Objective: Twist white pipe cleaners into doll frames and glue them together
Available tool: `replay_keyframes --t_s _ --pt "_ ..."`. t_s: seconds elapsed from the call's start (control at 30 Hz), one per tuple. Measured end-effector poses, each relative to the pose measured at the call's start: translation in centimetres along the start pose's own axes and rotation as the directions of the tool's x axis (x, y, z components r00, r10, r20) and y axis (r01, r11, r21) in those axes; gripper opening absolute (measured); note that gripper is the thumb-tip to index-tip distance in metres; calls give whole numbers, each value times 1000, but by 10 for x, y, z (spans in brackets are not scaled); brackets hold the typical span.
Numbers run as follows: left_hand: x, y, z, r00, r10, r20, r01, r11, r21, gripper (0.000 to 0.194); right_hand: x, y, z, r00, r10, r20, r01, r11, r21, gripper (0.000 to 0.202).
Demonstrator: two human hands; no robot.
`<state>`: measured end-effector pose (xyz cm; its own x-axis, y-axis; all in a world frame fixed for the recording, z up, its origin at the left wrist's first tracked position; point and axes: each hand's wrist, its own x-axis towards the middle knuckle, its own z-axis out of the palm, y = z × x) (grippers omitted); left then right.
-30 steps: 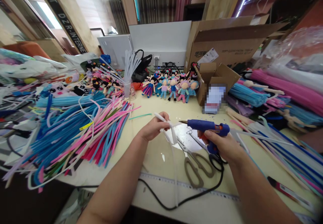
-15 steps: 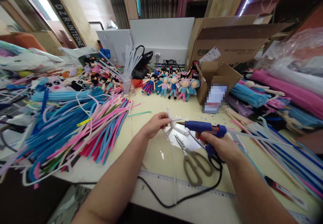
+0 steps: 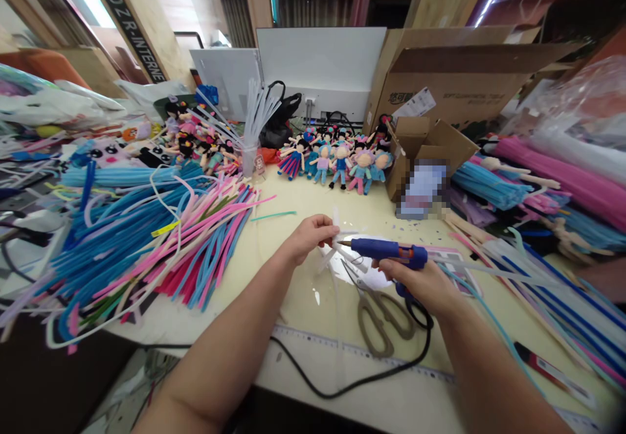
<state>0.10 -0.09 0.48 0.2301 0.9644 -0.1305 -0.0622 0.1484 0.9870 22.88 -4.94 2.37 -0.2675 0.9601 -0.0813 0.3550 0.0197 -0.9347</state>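
Between the thumb and fingers of my left hand (image 3: 313,235) is a bundle of white pipe cleaners (image 3: 337,266), its ends sticking out several ways and one long strand hanging toward me. My right hand (image 3: 423,284) is wrapped around a blue hot glue gun (image 3: 384,250). The gun's nozzle points left and is at the white pipe cleaners, close to my left fingertips; whether it touches them I cannot tell. Grey-handled scissors (image 3: 379,320) lie on the table just below the gun, their blades partly under the pipe cleaners.
Coloured pipe cleaners (image 3: 147,245) are heaped at left, with more strips (image 3: 542,303) at right. Small dolls (image 3: 337,163) stand at the back beside cardboard boxes (image 3: 440,88). A black cord (image 3: 313,385) loops along the front edge near a ruler (image 3: 317,343). A cutter knife (image 3: 552,372) lies at right.
The glue gun has moved slightly left, so its nozzle is now at the white pipe cleaners near my left fingertips. My left hand keeps its pinch. The view has shifted a little.
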Motion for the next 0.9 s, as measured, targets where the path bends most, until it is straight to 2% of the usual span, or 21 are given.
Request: replay_keyframes --t_s 0.27,0.57,0.9 --pt "1 1 2 999 11 -31 -8 997 76 20 2 1 4 990 -140 30 142 980 -142 17" --pt "-1 1 4 998 11 -61 -4 992 125 18 2 -4 7 988 -147 37 151 943 -297 24" --pt "0 0 4 998 13 -63 -5 991 131 19 1 -6 8 992 -120 47 129 952 -278 27"
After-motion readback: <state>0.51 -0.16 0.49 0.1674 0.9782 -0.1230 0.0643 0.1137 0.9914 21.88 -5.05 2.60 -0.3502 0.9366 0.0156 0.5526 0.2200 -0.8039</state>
